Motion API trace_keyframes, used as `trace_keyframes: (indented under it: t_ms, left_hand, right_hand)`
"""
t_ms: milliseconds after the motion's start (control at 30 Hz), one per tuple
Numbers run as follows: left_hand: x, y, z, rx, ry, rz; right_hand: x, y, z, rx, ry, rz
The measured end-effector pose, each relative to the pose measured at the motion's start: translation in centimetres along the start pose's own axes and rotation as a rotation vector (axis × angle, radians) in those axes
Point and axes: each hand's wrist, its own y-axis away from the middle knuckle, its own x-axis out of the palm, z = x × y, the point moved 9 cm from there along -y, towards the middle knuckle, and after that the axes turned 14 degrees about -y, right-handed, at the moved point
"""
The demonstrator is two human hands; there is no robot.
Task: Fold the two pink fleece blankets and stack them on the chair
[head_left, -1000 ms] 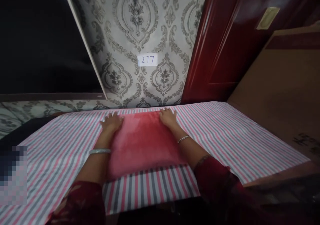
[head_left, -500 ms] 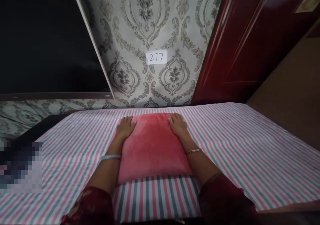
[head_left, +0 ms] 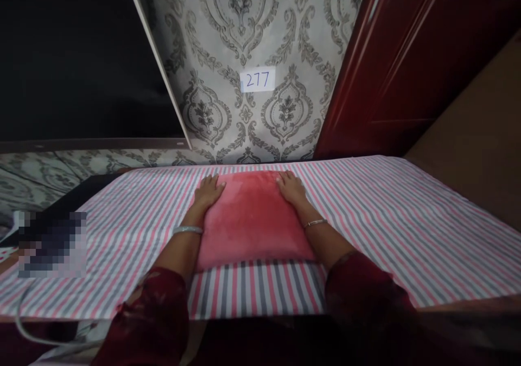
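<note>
A pink-red plush cushion (head_left: 252, 219) lies flat on a striped tablecloth (head_left: 374, 219) in the middle of the head view. My left hand (head_left: 208, 191) rests palm down on its far left corner, fingers spread and pointing away from me. On the far right corner lies my right hand (head_left: 292, 187), likewise flat with its fingers extended. Both forearms reach along the cushion's sides. A pale bangle circles my left wrist, and a thin metal one is on my right.
A large dark screen (head_left: 81, 62) stands at the back left. Behind the table is patterned wallpaper with a paper label (head_left: 258, 79) reading 277. A dark red glossy cabinet (head_left: 391, 73) rises at the back right. A pixelated patch covers something at the left edge.
The whole view has shifted, so the table sits higher and its front edge now shows, with a pale cable at lower left. My hands keep their places on the cushion.
</note>
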Motion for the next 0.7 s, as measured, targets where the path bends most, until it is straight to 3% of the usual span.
trace_keyframes:
  t_ms: [100,200,333,467,700]
  left_hand:
    - [-2.2,2.6,-0.7,0.019,-0.056,-0.047]
    - [-3.5,7.1,-1.8,0.133,-0.135,-0.19]
    - [-0.7,11.6,-1.5,0.257,-0.193,-0.192]
    - [2.1,11.7,0.0,0.281,-0.162,-0.187]
    - [2.6,10.8,0.4,0.343,-0.07,-0.217]
  right_hand:
    - [-1.2,2.0,1.1,-0.019,0.018,0.008]
    - [-1.7,5.9,2.7,-0.191,0.047,0.015]
    - [-0.4,10.7,1.9,-0.332,0.094,0.065]
    - [0.6,11.6,-0.5,-0.326,0.107,0.055]
    - [0.8,11.2,-0.9,-0.341,0.079,0.031]
